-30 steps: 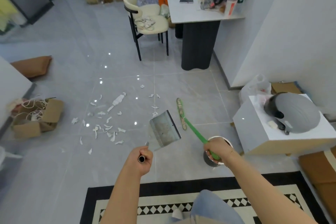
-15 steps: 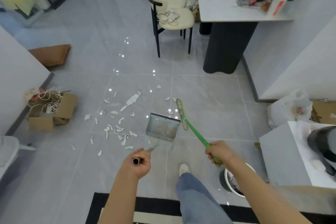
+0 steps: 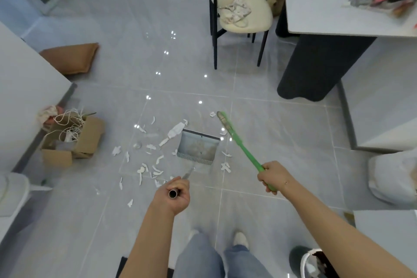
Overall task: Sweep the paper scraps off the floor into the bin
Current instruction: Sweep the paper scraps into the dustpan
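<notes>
Standing closer to paper scraps [image 3: 144, 166], dustpan [image 3: 198, 148] lowered among them, broom [image 3: 239, 140] raised

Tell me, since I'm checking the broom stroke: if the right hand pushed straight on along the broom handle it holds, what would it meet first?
Probably the floor: from the right hand the green broom slants to a paper scrap, depth unclear.

Dustpan [image 3: 198, 148] amid paper scraps [image 3: 155, 166], broom [image 3: 239, 141] just right, bin [image 3: 312, 263] far nearer right.

Bare arms, thin bracelet [image 3: 286, 182] on rt wrist, blue jeans [image 3: 198, 257], white shoes [image 3: 240, 238].
</notes>
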{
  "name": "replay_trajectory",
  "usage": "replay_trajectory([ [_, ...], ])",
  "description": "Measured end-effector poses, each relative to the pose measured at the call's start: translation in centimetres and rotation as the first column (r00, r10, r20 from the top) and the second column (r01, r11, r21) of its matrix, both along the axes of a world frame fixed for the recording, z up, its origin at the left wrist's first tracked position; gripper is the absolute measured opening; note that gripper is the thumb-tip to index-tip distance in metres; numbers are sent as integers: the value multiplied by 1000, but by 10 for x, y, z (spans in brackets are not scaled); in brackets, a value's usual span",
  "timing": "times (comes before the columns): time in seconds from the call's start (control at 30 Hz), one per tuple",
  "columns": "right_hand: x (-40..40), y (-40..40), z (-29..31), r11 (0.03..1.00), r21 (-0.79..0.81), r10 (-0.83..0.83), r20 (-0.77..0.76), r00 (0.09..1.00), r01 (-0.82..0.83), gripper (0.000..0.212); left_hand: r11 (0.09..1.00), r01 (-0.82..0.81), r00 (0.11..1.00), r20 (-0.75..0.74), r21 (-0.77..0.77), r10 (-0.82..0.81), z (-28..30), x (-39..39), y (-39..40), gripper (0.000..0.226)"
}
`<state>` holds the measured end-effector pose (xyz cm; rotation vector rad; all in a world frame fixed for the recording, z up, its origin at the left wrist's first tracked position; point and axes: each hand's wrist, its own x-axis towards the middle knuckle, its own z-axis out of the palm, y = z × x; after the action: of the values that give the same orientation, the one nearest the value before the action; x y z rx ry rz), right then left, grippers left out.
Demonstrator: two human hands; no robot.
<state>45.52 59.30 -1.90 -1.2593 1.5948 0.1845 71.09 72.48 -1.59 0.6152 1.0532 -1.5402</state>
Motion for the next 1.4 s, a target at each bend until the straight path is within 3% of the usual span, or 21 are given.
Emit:
replay_trajectory([
  [0.23, 89, -100, -26, 996, -21, 82, -99, 992, -84, 45, 1000, 11, 1000, -8, -1, -11, -24, 81, -96, 22],
  [0.37, 151, -175, -59, 994, -16, 103, -167, 981, -107, 51, 1000, 23, 999, -42, -1, -23, -48, 140, -148, 31],
  [0.5, 204, -238, -94, 994, -22, 97, -220, 971, -104, 41, 997, 59, 997, -61, 39, -56, -67, 189, -187, 17],
  [0.73, 253, -295, -155, 992, 13, 127, -304, 944, -129, 30, 982, 144, 989, -56, 119, -139, -100, 234, -238, 26],
  [0.93, 217, -256, -171, 962, 107, 274, -430, 860, -253, 37, 964, 229, 973, -22, 137, -228, -107, 245, -245, 10],
  [1.17, 159, -193, -137, 922, 249, 383, -497, 778, -295, 38, 957, 226, 974, -69, 179, -217, -104, 239, -247, 26],
  [1.4, 115, -201, -96, 975, 217, 147, -458, 876, -50, 40, 960, 221, 975, -64, 171, -213, -90, 221, -221, 15],
])
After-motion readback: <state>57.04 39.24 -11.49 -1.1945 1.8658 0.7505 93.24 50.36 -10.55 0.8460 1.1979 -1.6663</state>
